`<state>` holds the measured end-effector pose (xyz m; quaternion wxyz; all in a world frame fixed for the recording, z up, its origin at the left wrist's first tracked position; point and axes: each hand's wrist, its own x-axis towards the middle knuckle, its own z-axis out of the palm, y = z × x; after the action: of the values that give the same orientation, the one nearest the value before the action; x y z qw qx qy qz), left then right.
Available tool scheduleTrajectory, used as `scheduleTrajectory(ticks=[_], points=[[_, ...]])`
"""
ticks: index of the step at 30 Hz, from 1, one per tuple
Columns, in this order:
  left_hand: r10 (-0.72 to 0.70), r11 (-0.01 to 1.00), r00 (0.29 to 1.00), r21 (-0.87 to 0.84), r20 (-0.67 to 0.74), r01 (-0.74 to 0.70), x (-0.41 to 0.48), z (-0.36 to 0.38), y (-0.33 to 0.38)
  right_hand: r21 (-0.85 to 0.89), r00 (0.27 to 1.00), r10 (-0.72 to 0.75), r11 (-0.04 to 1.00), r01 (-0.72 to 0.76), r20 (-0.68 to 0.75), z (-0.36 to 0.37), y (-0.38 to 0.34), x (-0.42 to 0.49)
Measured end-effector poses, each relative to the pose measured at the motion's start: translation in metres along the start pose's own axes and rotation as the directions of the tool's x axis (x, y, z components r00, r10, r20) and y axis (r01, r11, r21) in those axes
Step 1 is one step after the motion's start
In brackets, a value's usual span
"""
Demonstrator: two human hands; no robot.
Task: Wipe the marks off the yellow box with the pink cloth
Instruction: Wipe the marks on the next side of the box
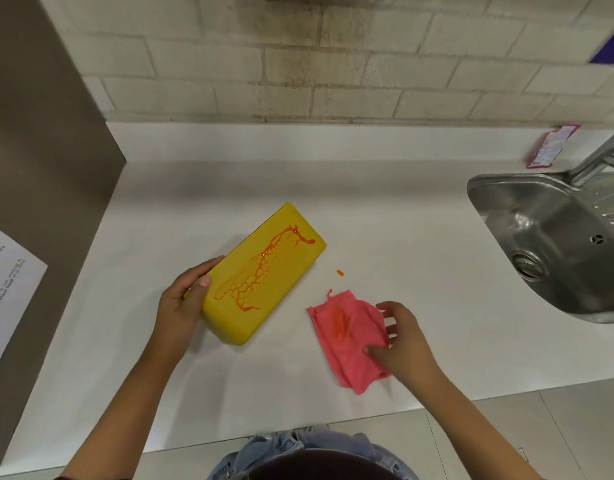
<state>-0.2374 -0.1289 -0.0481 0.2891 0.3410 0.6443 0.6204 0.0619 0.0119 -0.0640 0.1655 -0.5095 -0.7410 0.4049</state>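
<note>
Box (260, 271) lies flat on counter (385, 202), orange marks (264, 268) wet along its top. Left hand (182, 299) grips its near-left end, thumb on top, fingers curled round the far side. Cloth (347, 337) lies crumpled just right of the box. Right hand (402, 337): thumb on cloth, fingers bent and apart at its edge; cannot tell if it has a hold.

Risks: the cloth's orange patch could smear the box again, and a one-handed hold may let the box skid.
</note>
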Motion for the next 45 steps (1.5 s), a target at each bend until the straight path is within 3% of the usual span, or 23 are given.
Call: scheduleTrajectory(ticks=[3,5,10,18,23,27,32,34,36,37,39,42,45], points=[[0.002,1.000,1.000,0.002,-0.010,-0.002,0.000,0.000,-0.001,-0.315,0.964,-0.259,0.922,0.227,-0.064,0.003,-0.002,-0.014],[0.006,1.000,1.000,0.013,-0.008,-0.006,0.000,0.001,-0.001,-0.423,0.935,-0.355,0.843,0.332,0.027,0.004,-0.004,-0.025],[0.005,1.000,1.000,0.022,0.004,-0.005,0.000,0.001,-0.001,-0.538,0.880,-0.368,0.697,0.474,0.299,0.012,0.002,-0.042],[0.005,0.999,1.000,0.038,0.012,-0.006,-0.001,0.002,-0.003,-0.535,0.814,-0.479,0.617,0.578,0.327,0.012,0.002,-0.040],[0.008,0.999,1.000,0.047,0.012,-0.009,-0.002,0.001,-0.002,-0.525,0.745,-0.417,0.531,0.665,0.521,-0.009,-0.032,-0.016],[0.003,0.999,1.000,0.048,0.011,-0.004,-0.001,0.000,-0.002,-0.522,0.689,-0.429,0.452,0.723,0.584,-0.002,-0.064,0.031],[-0.001,0.999,1.000,0.040,0.008,0.000,-0.001,0.000,-0.003,-0.505,0.686,-0.349,0.483,0.715,0.638,0.028,-0.073,0.067],[-0.001,0.999,1.000,0.038,0.006,0.001,0.001,0.001,-0.002,-0.507,0.736,-0.351,0.551,0.662,0.579,0.030,-0.066,0.068],[0.006,0.999,1.000,0.033,0.006,-0.006,0.001,0.002,0.000,-0.473,0.755,-0.488,0.589,0.655,0.438,0.026,-0.058,0.060],[0.008,0.999,1.000,0.031,0.003,-0.008,0.001,0.001,0.000,-0.459,0.728,-0.589,0.570,0.682,0.351,0.024,-0.052,0.055],[0.004,0.999,1.000,0.033,-0.002,-0.004,0.000,0.000,0.001,-0.452,0.606,-0.749,0.457,0.766,0.268,0.024,-0.036,0.039],[-0.006,0.999,1.000,0.033,0.000,0.006,-0.001,-0.001,0.000,-0.396,0.412,-0.813,0.247,0.884,0.411,0.027,-0.010,0.019],[0.002,0.999,1.000,0.046,0.003,-0.002,-0.001,-0.001,0.000,-0.379,0.403,-0.754,0.220,0.899,0.519,0.026,0.001,0.016]])
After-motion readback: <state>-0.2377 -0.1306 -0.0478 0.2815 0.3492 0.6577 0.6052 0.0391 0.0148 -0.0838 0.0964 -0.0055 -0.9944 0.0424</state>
